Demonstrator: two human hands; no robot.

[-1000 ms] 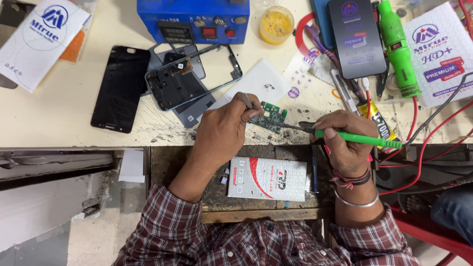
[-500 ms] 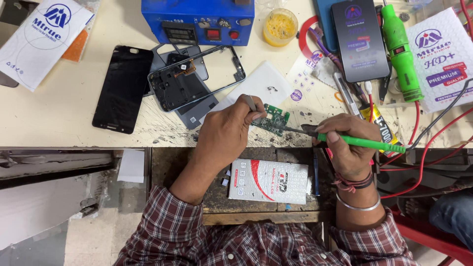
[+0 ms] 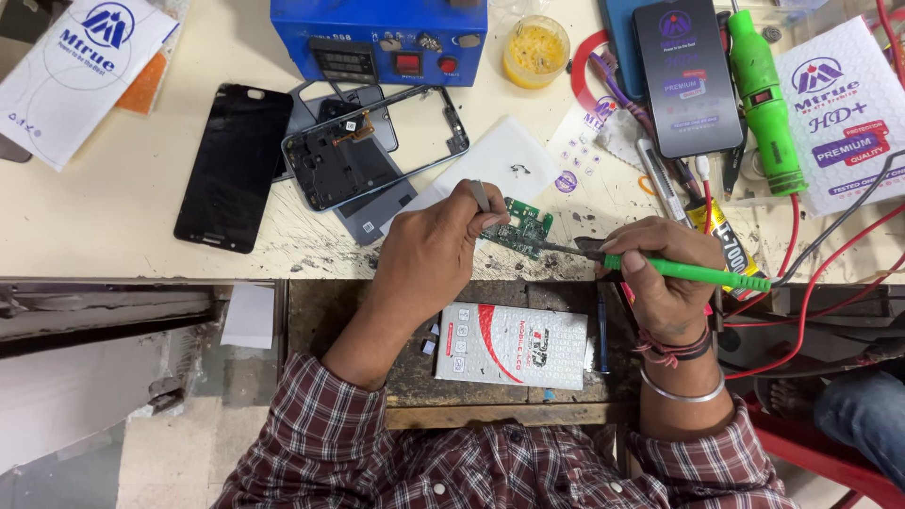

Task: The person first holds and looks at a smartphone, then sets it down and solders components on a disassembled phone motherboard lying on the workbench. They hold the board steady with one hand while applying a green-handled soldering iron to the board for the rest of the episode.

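The left hand [image 3: 434, 254] pinches tweezers [image 3: 481, 196] against a small green circuit board [image 3: 521, 226] at the near edge of the bench [image 3: 113, 217]; the right hand [image 3: 665, 273] grips a green soldering iron [image 3: 683, 271], its tip touching the board. A black phone screen [image 3: 234, 167] lies far left.

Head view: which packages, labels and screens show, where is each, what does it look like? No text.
White sleeve: far left corner, flat, blue round logo.
Black glass panel: left of the opened phone frame, dark, blank.
Phone: top centre-right, dark lit screen.
White package: far right, blue logo, red and purple bands.
White and red box: drawer between the arms.
Blue unit's display: top centre, small dark window.
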